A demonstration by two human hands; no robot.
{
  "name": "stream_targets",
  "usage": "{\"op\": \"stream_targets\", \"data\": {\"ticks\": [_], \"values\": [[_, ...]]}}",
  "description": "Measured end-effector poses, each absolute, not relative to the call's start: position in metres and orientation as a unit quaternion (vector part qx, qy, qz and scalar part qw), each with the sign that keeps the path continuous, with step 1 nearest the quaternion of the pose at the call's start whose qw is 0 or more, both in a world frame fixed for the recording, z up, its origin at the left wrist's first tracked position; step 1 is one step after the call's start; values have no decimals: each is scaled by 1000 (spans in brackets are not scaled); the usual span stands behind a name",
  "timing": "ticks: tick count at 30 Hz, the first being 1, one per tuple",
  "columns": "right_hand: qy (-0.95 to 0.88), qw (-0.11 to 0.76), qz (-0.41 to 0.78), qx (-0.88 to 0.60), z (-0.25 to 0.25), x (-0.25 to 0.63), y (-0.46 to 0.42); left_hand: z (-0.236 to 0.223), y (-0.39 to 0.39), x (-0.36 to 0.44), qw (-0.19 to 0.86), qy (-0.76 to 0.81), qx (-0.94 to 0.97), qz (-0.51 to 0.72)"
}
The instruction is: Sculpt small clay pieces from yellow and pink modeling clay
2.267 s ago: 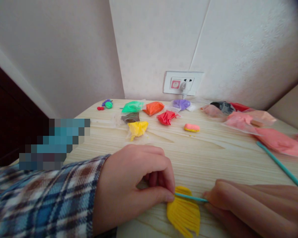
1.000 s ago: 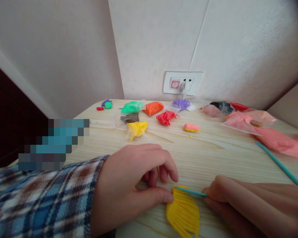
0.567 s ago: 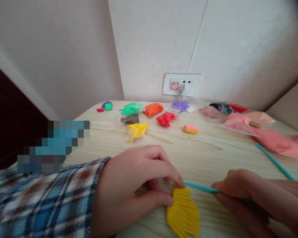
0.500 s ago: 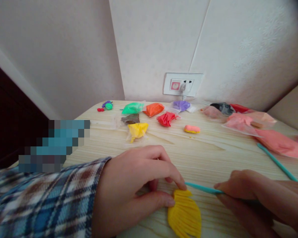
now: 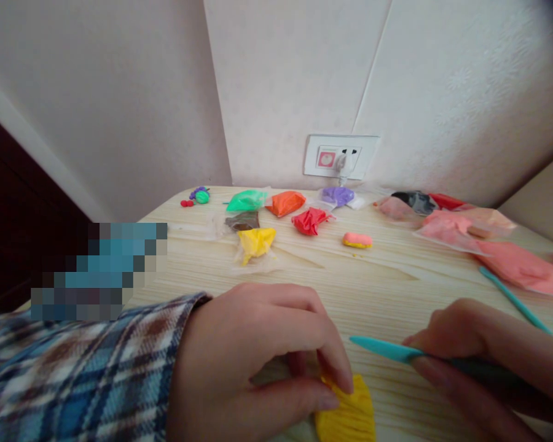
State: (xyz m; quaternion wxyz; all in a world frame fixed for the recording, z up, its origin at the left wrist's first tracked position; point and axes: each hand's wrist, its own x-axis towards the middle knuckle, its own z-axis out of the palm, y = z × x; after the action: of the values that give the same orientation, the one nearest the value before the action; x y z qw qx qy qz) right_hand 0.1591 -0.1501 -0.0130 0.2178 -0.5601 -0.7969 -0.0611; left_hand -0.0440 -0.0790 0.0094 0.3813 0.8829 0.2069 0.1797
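Observation:
A flat yellow piece of modelling clay (image 5: 350, 411), scored with fine grooves, lies on the table at the bottom of the view; its lower end is cut off by the frame. My left hand (image 5: 262, 350) reaches in from the left, thumb and index finger pinching the clay's upper part and covering some of it. In my right hand (image 5: 479, 356) is a teal clay knife (image 5: 382, 348), gripped between thumb and fingers. Its pointed blade aims left, just above the table and apart from the yellow clay.
Bags of green (image 5: 247, 200), orange (image 5: 287, 203), red (image 5: 311, 221) and yellow clay (image 5: 257, 242) lie farther back. A pink-and-yellow clay roll (image 5: 357, 240) sits mid-table. Pink clay bags (image 5: 525, 267) and a second teal tool (image 5: 513, 298) are at the right. A wall socket (image 5: 341, 157) stands behind.
The clay knife has come away from the yellow clay's top edge and turned its blade. My left fingers have shifted down and right over the clay, which sits lower in view.

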Motion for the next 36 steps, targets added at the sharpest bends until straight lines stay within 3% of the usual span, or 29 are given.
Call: {"op": "stream_targets", "data": {"ticks": [3, 10, 19, 26, 30, 36], "values": [[-795, 187, 12, -577, 0, 158, -152, 10, -79, -43, 375, 207, 885, 181], [-767, 206, 107, -598, 2, 157, -150, 12, -79, -44, 351, 266, 886, 144], [-750, 221, 144, -606, 3, 158, -153, 9, -78, -49, 328, 133, 922, 156], [-783, 215, 69, -580, 3, 160, -149, 9, -79, -50, 298, 60, 940, 154], [-830, 223, -26, -510, -10, 170, -138, 13, -81, -47, 295, 80, 942, 139], [-840, 206, -55, -499, -25, 176, -128, 14, -82, -47, 311, 122, 927, 173]]}}
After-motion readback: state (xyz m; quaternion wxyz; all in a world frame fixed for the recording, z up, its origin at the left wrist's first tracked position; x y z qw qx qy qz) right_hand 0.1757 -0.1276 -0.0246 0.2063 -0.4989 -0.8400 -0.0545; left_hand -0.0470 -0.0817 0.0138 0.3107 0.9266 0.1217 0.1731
